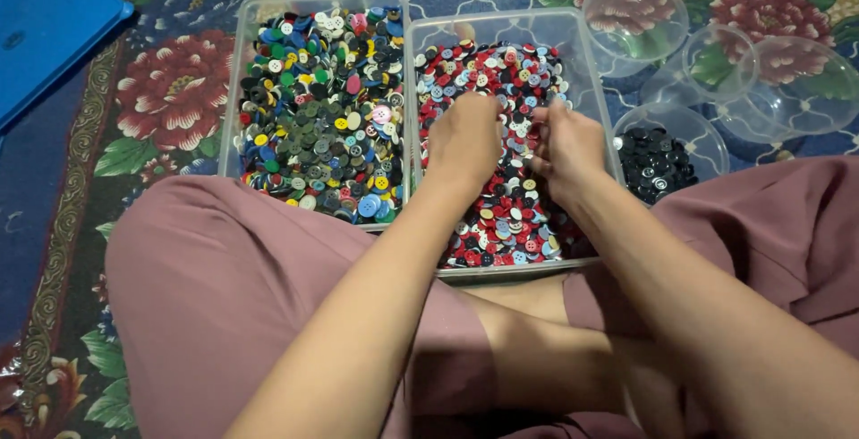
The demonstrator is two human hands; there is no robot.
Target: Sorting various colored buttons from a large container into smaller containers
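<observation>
Both the left hand (463, 139) and right hand (567, 145) rest curled, fingers down, in the red, white and black buttons (501, 215) filling the right-hand clear tub (594, 72), whether pinching any cannot be told, and a careless scoop could flick buttons over the low rim onto the flowered carpet (170, 90).

Head camera looks steeply down, close over the lap and floor.

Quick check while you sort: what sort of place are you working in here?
Most likely a home floor, not a workshop. The person sits cross-legged on a flowered carpet, with clear plastic tubs of buttons set straight on it and both hands, left hand and right hand, in the right tub.
</observation>
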